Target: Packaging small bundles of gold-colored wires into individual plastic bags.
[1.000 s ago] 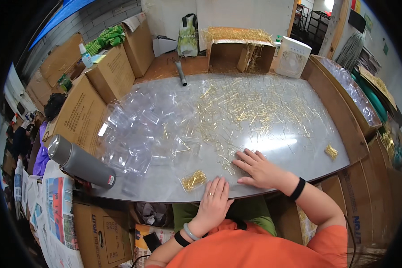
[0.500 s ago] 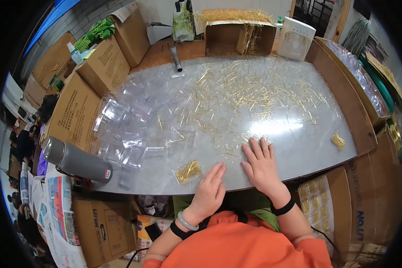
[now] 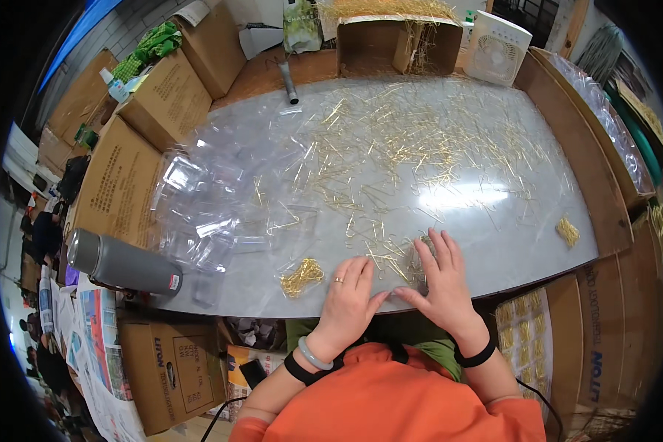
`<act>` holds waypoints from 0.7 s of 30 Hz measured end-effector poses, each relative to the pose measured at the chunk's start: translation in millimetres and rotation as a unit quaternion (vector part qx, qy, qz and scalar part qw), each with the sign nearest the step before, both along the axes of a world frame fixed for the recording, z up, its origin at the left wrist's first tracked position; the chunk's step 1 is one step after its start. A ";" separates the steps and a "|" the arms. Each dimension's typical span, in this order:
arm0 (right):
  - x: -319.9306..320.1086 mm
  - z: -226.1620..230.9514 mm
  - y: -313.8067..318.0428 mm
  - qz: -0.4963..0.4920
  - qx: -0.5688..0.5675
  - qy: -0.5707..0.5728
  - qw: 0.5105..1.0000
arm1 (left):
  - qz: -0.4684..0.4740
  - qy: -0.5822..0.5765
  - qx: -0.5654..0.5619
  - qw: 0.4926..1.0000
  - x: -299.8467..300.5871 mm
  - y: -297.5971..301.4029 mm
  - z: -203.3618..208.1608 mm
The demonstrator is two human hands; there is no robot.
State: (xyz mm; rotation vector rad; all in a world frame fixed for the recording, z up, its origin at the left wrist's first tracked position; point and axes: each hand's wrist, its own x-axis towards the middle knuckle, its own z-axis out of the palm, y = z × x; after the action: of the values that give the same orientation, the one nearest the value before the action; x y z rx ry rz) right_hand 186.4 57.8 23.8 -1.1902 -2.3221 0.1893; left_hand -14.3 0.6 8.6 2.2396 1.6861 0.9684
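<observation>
My left hand (image 3: 350,298) rests palm down near the table's front edge, thumb stretched out toward the other hand. To its right, my right hand (image 3: 446,283) has its fingers reaching forward and its thumb spread; a few thin gold wire pieces show by its inner side. Between and just beyond both hands lies a small group of loose gold wire hooks (image 3: 389,255). Neither hand visibly grips anything. A gold heap of hooks (image 3: 302,278) sits left of my left hand. Far more hooks (image 3: 435,147) are scattered across the table's middle and back.
Clear plastic boxes (image 3: 214,199) pile up on the left, beside a grey flask (image 3: 125,264). A smaller gold bundle (image 3: 567,232) lies near the right edge. Cardboard walls (image 3: 578,155) border the right; an open carton (image 3: 365,57) and white fan (image 3: 498,48) stand behind.
My left hand has turned from its edge to palm down. My right hand has shifted slightly right and back, and some loose hooks now lie closer, between the hands.
</observation>
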 end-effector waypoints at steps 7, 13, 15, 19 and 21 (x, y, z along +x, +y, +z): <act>8.7 -17.1 23.3 0.063 -0.032 -0.031 0.997 | -0.040 0.098 -0.015 0.994 4.6 2.6 8.7; 2.3 -5.7 10.5 -0.021 -0.024 0.036 0.999 | -0.142 -0.012 -0.007 0.990 9.6 3.0 -6.2; -3.5 -2.8 6.5 -0.026 -0.015 0.001 1.000 | -0.113 -0.046 -0.015 0.992 4.0 2.8 -9.1; -3.2 -10.0 4.3 0.055 -0.011 -0.030 0.998 | -0.016 -0.021 -0.022 0.999 -2.2 -0.3 2.2; 3.0 -9.0 5.5 0.100 -0.023 -0.033 0.994 | 0.008 0.001 -0.031 1.000 -6.2 3.5 3.2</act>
State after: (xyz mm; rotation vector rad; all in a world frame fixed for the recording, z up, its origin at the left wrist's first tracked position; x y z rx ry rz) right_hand 189.3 63.3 14.8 -0.9970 -2.5071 0.2789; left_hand -20.5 4.1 11.8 2.1930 1.7129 0.9055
